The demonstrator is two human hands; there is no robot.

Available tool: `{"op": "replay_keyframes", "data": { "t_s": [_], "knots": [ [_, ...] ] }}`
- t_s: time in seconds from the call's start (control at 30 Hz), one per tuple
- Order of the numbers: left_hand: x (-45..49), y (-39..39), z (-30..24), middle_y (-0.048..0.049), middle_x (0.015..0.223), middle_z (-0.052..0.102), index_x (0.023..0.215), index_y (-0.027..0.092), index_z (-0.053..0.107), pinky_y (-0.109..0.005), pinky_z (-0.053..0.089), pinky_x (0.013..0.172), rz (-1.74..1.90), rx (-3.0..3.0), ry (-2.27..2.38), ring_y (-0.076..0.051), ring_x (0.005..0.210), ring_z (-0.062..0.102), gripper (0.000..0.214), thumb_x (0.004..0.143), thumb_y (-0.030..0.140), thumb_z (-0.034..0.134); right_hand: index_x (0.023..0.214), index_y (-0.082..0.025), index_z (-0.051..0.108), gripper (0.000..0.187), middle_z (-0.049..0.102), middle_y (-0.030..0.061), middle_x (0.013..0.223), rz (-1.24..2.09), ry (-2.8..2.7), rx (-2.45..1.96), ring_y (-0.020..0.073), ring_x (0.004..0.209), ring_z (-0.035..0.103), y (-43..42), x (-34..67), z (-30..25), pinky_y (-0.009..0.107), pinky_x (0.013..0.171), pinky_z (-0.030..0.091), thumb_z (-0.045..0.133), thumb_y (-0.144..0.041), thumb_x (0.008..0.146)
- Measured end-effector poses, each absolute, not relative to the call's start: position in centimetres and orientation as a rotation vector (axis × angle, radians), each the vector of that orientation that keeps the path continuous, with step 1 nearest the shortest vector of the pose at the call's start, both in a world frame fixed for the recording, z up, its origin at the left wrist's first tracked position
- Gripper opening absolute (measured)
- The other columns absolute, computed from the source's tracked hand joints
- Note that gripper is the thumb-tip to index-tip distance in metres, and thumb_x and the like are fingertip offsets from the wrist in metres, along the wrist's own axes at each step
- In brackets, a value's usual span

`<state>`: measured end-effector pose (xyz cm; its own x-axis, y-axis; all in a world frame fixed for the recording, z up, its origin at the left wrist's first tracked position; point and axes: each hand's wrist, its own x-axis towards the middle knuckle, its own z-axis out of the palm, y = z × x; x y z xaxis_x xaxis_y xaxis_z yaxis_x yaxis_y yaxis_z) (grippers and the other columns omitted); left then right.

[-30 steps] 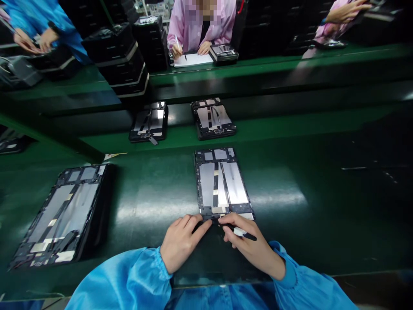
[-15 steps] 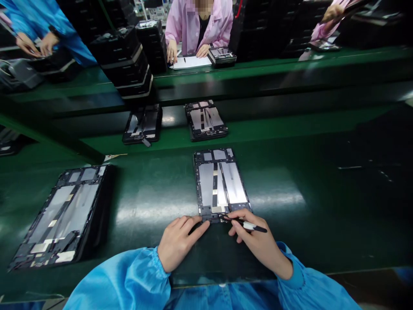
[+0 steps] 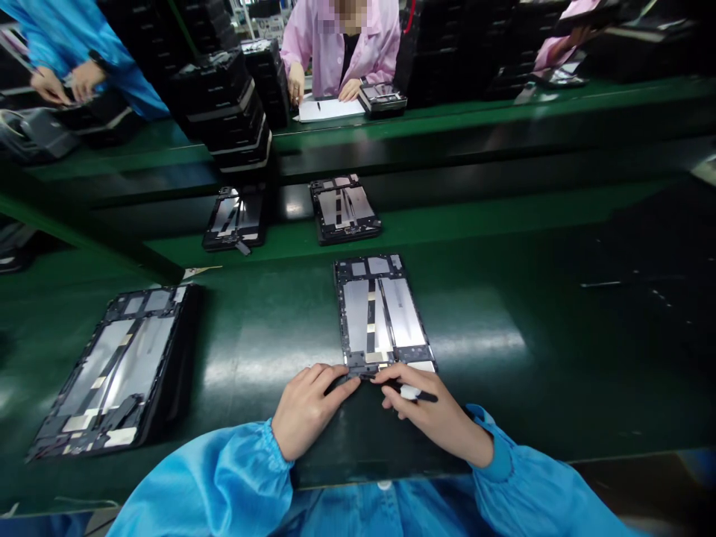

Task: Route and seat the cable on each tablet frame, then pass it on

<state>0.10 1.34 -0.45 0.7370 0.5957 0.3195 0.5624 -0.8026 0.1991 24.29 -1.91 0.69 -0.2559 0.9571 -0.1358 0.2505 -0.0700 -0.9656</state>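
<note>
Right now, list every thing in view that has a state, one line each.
Middle tablet: flat, back off, insides showing.
Left hand: open, fingertips on the middle tablet's near edge.
Right hand: grip shut on pen, tip at that edge.
Left tablet: flat, back off, untouched.
Far-left tablet: flat, open, untouched.
Far-right tablet: flat, open, untouched.

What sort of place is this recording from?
Probably an electronics assembly line: opened tablets lie along a green bench, black trays are stacked behind, and smocked workers work at stations opposite.

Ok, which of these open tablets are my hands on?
The centre tablet: only its near edge is touched, by the left hand and right hand with tool.
</note>
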Motion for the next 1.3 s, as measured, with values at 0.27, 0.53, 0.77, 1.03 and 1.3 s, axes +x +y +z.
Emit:
{"op": "replay_keyframes", "data": {
  "t_s": [0.27,0.53,0.77,1.03,1.3],
  "knots": [
    [2.4,-1.5,-0.1,-0.0073,0.125,0.062,0.124,0.022,0.060,-0.032,0.046,0.076,0.445,2.890,0.545,-0.021,0.104,0.056,0.030,0.102,0.019,0.039,0.084,-0.019,0.062,0.022,0.065,0.0011,0.070,1.455,-1.474,-1.481,0.0160,0.062,0.067,-2.9,26.8,0.4,0.023,0.049,0.055,0.059,-0.040,0.091],
    [2.5,-1.5,-0.8,-0.0074,0.127,0.059,0.128,0.025,0.058,-0.034,0.042,0.080,0.376,2.876,0.549,-0.023,0.105,0.053,0.030,0.100,0.021,0.046,0.078,-0.021,0.062,0.012,0.067,-0.0006,0.070,1.193,-1.838,-1.489,0.0169,0.062,0.065,-2.3,26.0,1.4,0.026,0.054,0.047,0.065,-0.026,0.088],
    [2.4,-1.5,-0.7,-0.0069,0.124,0.060,0.124,0.025,0.059,-0.033,0.043,0.077,0.465,2.838,0.592,-0.021,0.102,0.055,0.028,0.100,0.018,0.047,0.077,-0.020,0.054,0.028,0.066,-0.0001,0.067,1.498,-1.342,-1.367,0.0151,0.056,0.067,-1.3,26.9,1.0,0.026,0.053,0.055,0.058,-0.045,0.090],
    [0.5,1.6,0.2,-0.0039,0.104,0.069,0.111,0.017,0.063,-0.029,0.045,0.073,0.765,2.787,0.864,-0.017,0.088,0.060,0.015,0.097,0.018,0.055,0.078,-0.020,0.052,0.028,0.064,-0.0019,0.056,1.671,-1.396,-1.380,0.0201,0.061,0.073,4.6,24.2,2.7,0.022,0.045,0.053,0.065,-0.045,0.082],
    [0.2,1.8,-0.9,-0.0033,0.105,0.070,0.111,0.017,0.063,-0.030,0.046,0.075,0.742,2.785,0.877,-0.017,0.090,0.060,0.016,0.097,0.016,0.055,0.074,-0.020,0.053,0.023,0.067,-0.0014,0.055,1.711,-1.367,-1.440,0.0180,0.053,0.071,5.6,23.2,1.3,0.021,0.041,0.051,0.066,-0.039,0.082]
  ]
}}
